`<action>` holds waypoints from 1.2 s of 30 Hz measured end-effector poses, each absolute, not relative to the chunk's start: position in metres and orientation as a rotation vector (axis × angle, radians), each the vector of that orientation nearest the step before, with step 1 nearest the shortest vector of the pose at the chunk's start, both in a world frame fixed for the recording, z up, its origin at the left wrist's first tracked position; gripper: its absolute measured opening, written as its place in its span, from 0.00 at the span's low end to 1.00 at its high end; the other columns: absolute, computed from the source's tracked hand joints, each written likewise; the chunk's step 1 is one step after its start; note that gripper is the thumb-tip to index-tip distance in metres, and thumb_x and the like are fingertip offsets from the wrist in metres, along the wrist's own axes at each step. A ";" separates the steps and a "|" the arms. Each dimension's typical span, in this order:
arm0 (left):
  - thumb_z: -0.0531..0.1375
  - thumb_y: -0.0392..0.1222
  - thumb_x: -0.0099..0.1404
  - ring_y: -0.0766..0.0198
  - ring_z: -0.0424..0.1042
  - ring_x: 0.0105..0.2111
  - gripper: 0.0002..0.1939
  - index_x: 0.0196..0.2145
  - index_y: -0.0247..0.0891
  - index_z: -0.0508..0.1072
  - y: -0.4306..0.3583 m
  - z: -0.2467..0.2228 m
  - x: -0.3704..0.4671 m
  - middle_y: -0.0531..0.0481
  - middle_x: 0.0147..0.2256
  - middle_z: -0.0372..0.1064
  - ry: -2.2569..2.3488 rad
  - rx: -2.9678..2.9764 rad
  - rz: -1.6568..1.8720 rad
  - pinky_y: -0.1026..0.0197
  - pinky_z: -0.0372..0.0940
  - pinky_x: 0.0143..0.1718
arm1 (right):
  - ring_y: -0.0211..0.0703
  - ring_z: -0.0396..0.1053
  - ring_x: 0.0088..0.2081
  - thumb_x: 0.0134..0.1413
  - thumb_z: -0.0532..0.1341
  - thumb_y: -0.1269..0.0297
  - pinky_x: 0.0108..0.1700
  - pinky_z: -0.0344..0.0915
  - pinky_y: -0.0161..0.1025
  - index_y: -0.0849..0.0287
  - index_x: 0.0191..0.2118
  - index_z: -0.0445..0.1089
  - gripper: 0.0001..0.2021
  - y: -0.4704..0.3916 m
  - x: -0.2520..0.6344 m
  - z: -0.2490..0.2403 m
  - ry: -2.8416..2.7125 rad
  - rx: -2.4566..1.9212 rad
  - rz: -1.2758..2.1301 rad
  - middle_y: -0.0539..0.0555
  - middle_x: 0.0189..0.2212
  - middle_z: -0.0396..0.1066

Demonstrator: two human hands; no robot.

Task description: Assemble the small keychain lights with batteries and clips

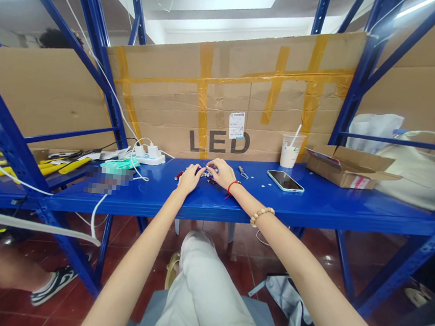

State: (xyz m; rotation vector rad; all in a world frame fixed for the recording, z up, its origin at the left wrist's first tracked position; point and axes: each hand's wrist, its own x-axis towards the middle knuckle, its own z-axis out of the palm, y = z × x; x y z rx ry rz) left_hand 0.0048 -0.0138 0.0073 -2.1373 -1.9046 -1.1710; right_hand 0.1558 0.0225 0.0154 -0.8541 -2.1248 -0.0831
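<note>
Both my hands rest on the blue metal shelf [313,208], fingertips meeting over a small cluster of dark and shiny parts [205,173]. My left hand [190,177] curls its fingers at the cluster's left side, next to a small red piece [179,174]. My right hand [221,171], with a red string and a bead bracelet on the wrist, pinches at the cluster from the right. The parts are too small to tell which one each hand grips.
A small metal tool [243,172] and a phone [285,181] lie right of my hands, then a plastic cup with a straw [291,150] and an open cardboard box [346,166]. A white power strip [149,154] and yellow items [61,166] sit left. Another person's foot [52,283] is below left.
</note>
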 end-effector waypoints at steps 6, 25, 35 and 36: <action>0.48 0.49 0.66 0.60 0.68 0.39 0.12 0.32 0.40 0.65 -0.012 0.006 0.004 0.49 0.35 0.68 -1.875 -2.208 -1.203 0.60 0.61 0.41 | 0.41 0.65 0.41 0.59 0.51 0.64 0.44 0.61 0.37 0.58 0.40 0.70 0.11 0.019 0.156 0.018 -2.037 -0.863 -0.079 0.55 0.38 0.71; 0.48 0.42 0.66 0.60 0.70 0.37 0.09 0.36 0.39 0.65 -0.011 0.004 0.006 0.48 0.35 0.71 -1.740 -2.405 -1.245 0.60 0.62 0.43 | 0.39 0.65 0.40 0.60 0.51 0.61 0.41 0.60 0.34 0.58 0.38 0.70 0.12 0.017 0.155 0.016 -2.085 -0.818 -0.150 0.53 0.36 0.71; 0.46 0.41 0.66 0.61 0.70 0.35 0.10 0.36 0.38 0.65 -0.011 0.004 0.005 0.48 0.34 0.71 -1.701 -2.399 -1.284 0.62 0.62 0.39 | 0.39 0.65 0.43 0.61 0.50 0.61 0.44 0.60 0.33 0.57 0.41 0.71 0.13 0.016 0.155 0.016 -2.115 -0.805 -0.179 0.54 0.39 0.71; 0.46 0.41 0.66 0.62 0.70 0.35 0.10 0.36 0.38 0.65 -0.011 0.004 0.005 0.49 0.33 0.71 -1.695 -2.397 -1.296 0.62 0.62 0.39 | 0.39 0.65 0.43 0.61 0.50 0.61 0.44 0.60 0.33 0.57 0.41 0.71 0.13 0.016 0.155 0.016 -2.121 -0.797 -0.180 0.54 0.39 0.71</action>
